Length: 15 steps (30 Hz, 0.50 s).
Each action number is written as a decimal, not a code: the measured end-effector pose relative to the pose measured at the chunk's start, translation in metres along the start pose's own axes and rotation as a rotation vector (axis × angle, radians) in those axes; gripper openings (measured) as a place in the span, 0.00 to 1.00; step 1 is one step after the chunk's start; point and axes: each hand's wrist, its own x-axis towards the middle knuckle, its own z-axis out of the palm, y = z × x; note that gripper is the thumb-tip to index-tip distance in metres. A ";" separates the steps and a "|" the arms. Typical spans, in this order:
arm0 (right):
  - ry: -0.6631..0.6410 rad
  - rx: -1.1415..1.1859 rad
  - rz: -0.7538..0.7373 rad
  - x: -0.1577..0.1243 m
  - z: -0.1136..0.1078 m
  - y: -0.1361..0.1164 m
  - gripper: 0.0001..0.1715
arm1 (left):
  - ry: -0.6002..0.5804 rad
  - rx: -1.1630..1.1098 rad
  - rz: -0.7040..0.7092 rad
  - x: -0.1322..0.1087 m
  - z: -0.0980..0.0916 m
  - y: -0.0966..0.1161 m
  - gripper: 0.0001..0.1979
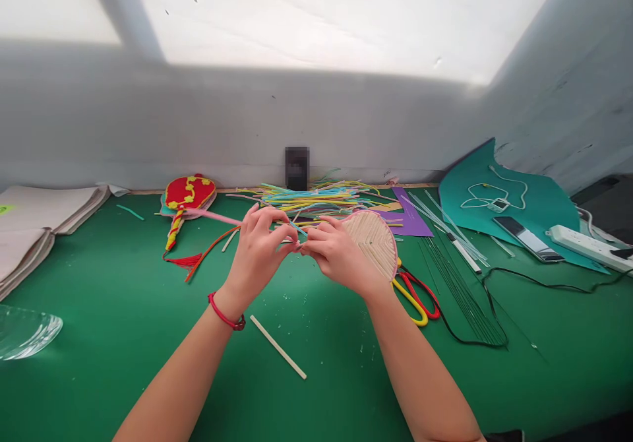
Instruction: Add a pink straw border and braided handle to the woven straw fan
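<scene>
My left hand (260, 247) is closed in a pinch, and a fuzzy pink pipe cleaner (217, 218) runs out from it to the left. Its fingertips meet those of my right hand (333, 251), which also pinches at the pink stem; the small piece between them is mostly covered by fingers. Right beside and partly behind my right hand is a round fan-shaped panel (372, 241) of cream pipe cleaners with a pink rim. A loose cream stick (277, 347) lies on the green table (163, 349) below the hands.
Behind the hands lies a heap of coloured pipe cleaners (316, 198). A red and yellow fan (190, 193) with a tassel is at left. Scissors (415, 297), green wires (462, 297), a phone (528, 239) and a power strip (588, 244) are at right; a glass bowl (30, 333) sits far left.
</scene>
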 end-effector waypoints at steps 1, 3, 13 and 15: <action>-0.002 -0.002 0.006 0.000 -0.001 0.000 0.15 | 0.032 0.068 0.024 -0.002 0.000 0.002 0.02; -0.001 0.006 0.022 0.000 -0.002 0.001 0.14 | 0.078 0.175 0.070 -0.005 0.001 0.007 0.04; 0.012 0.039 0.060 -0.004 -0.010 0.007 0.14 | -0.103 0.232 0.216 -0.006 0.006 0.013 0.10; -0.001 0.033 0.051 -0.005 -0.010 0.008 0.14 | -0.187 0.245 0.248 -0.006 0.007 0.014 0.10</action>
